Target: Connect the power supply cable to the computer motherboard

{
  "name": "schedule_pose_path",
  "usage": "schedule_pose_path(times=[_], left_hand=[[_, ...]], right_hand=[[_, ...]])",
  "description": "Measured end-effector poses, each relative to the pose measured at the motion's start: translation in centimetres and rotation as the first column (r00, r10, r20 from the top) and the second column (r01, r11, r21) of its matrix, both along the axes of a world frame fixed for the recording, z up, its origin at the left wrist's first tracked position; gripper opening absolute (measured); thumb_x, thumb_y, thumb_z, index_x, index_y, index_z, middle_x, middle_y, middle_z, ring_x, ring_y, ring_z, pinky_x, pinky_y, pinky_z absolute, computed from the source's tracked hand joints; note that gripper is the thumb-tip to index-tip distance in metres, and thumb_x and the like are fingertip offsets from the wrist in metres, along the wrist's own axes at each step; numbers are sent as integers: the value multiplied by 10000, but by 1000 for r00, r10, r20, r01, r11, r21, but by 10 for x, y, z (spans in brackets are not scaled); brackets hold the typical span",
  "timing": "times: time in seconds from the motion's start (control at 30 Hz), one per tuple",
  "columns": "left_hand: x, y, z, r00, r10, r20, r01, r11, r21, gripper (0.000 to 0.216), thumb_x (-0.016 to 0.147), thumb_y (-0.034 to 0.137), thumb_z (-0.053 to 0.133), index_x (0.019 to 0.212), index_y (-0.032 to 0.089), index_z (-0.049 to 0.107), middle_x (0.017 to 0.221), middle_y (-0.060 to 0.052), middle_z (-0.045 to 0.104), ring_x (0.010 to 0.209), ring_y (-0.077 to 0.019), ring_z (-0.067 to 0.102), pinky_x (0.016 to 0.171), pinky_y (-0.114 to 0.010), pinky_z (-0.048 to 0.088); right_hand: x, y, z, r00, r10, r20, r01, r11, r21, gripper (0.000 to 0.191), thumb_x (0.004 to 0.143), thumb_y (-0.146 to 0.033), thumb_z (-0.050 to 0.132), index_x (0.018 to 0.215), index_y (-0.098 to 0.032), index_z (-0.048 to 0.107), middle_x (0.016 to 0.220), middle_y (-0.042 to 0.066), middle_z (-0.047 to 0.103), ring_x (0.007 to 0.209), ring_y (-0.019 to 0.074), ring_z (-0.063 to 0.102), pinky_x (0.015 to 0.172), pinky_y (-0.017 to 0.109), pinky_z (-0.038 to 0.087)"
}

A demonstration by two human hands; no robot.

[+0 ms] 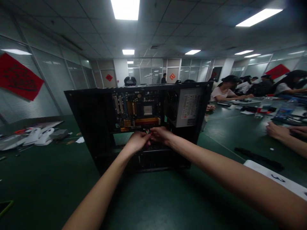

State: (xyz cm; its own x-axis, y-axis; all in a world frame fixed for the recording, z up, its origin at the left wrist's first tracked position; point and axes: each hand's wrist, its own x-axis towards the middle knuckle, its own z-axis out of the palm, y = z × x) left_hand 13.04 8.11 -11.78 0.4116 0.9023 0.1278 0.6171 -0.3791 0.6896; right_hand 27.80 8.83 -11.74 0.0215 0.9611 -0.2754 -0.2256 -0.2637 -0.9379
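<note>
A black computer case (92,137) stands with its side open towards me. Inside it, a motherboard (130,110) is mounted at the top middle, with a silver power supply (187,108) to its right. Just below the motherboard, my left hand (137,140) is closed in a pinch on a small bundle of coloured wires (148,131). My right hand (161,134) meets it from the right, its fingers closed on the same wires. The fingertips partly hide the wires, and their ends cannot be made out.
The case stands on a green table (148,201). Papers and white parts (40,135) lie at the left. To the right are a white numbered board (275,175), a black strap-like item (260,157), a plastic bottle (285,108) and another person's hands (278,131).
</note>
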Motion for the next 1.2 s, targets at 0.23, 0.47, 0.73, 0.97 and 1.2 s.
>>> schedule_pose_path(times=[0.23, 0.47, 0.73, 0.97, 1.2], left_hand=[[0, 1, -2, 987, 81, -140, -74, 996, 53, 433, 895, 404, 481, 574, 176, 660, 499, -21, 569, 524, -161, 501, 563, -288, 288], [0, 4, -5, 984, 45, -174, -34, 997, 68, 442, 911, 434, 460, 629, 179, 685, 559, -30, 625, 566, -170, 545, 572, -284, 304], [-1, 13, -7, 986, 63, -153, -52, 996, 70, 441, 916, 396, 458, 607, 174, 681, 584, -50, 663, 575, -171, 565, 581, -282, 330], [-6, 17, -1, 994, -9, -110, 11, 1000, 15, 433, 917, 370, 460, 598, 177, 679, 631, -47, 710, 635, -161, 634, 616, -250, 411], [2, 13, -4, 992, 75, -96, -78, 997, -21, 414, 926, 387, 467, 675, 138, 684, 626, -78, 701, 498, -153, 600, 530, -258, 419]], right_hand=[[0, 8, -6, 997, 28, 68, -24, 998, -57, 181, 962, -169, 582, 797, -94, 590, 580, 16, 609, 457, 84, 570, 458, 166, 516], [-4, 2, -4, 994, -25, 110, 31, 998, -49, 201, 974, -147, 549, 777, -107, 560, 528, 1, 586, 404, 78, 542, 401, 151, 491], [-4, 9, -6, 991, -8, 135, 14, 999, -47, 216, 988, -172, 531, 792, -93, 573, 568, 39, 626, 443, 100, 591, 405, 166, 497], [-7, 18, -10, 986, -19, 166, 25, 999, -39, 185, 984, -185, 538, 828, -93, 575, 557, 32, 615, 427, 115, 594, 385, 177, 485], [-2, 23, -10, 986, 9, 166, -2, 999, -37, 155, 966, -188, 583, 845, -92, 575, 586, 30, 632, 443, 112, 607, 381, 170, 472]])
